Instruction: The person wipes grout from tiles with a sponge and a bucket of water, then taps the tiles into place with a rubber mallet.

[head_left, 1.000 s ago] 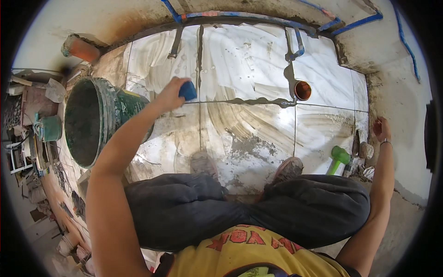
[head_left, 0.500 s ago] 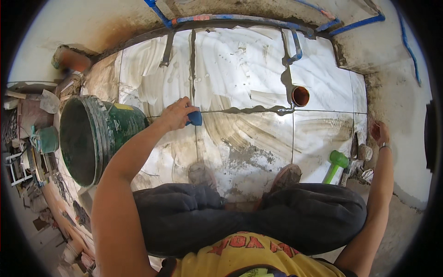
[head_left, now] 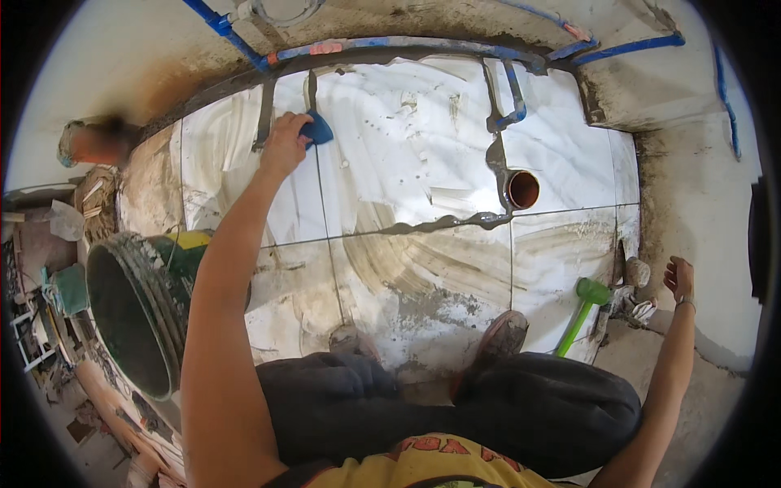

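Note:
My left hand (head_left: 284,145) is closed on a small blue scraper (head_left: 318,128), a flat piece pressed to the white floor tiles (head_left: 390,122). The scraper sits over a joint between tiles. Beyond it a thick strip of dark grout (head_left: 311,85) lies on the joint; nearer me the joint is a thin line. More wet grout (head_left: 443,222) runs along the cross joint and beside the round pipe opening (head_left: 523,189). My right hand (head_left: 680,281) hangs by the right wall, fingers apart and loosely bent, holding nothing.
A green bucket (head_left: 134,313) tips toward me at left, beside my left arm. A green mallet (head_left: 582,313) lies near my right knee. Blue pipes (head_left: 407,44) run along the far wall's base. An orange pipe end (head_left: 96,145) stands at far left. Rubble (head_left: 57,325) lines the left side.
My left hand has slid the scraper away from me along the joint, from near the cross joint toward the far wall. The thick grout strip there is shorter. My right hand's fingers have spread.

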A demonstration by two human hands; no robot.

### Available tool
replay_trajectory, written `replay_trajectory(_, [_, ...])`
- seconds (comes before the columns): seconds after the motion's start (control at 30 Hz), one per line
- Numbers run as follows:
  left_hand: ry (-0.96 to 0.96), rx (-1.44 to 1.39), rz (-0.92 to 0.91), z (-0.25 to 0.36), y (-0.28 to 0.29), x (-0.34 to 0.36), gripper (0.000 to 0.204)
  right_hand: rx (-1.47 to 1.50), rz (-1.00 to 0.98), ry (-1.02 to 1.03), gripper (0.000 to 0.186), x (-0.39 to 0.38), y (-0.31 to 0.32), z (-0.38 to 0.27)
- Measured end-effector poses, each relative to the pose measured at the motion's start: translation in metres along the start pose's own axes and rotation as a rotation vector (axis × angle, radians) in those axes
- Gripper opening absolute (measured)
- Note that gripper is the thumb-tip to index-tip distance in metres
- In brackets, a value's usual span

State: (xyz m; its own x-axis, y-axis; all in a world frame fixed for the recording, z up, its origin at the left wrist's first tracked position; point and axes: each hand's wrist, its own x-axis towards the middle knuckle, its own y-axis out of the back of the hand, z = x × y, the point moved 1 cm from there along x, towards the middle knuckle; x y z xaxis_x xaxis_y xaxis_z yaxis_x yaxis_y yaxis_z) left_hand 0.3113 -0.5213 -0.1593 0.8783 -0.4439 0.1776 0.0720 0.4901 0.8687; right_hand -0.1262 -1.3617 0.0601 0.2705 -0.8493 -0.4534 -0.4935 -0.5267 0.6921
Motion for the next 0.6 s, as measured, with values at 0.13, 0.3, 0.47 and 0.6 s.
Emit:
replay_trajectory(0.13, [0.083,-0.032,0.109,-0.016,-0.014,0.051,0.034,-0.057,0.134,-0.001,0.014,-0.029,0.037,0.009])
replay_trajectory(0.3, [0.176,0.118,0.218,-0.05,-0.024,0.097,0.032,-0.158,0.204,-0.039,0.028,-0.046,0.067,0.019])
replay_trajectory(0.47, [0.167,0.196,0.248,-0.05,-0.031,0.123,0.03,-0.197,0.206,-0.058,0.03,-0.058,0.091,0.034])
replay_trajectory(0.6, [0.188,0.383,0.3,-0.056,-0.023,0.118,0.025,-0.15,0.173,0.023,0.03,-0.064,0.081,0.029])
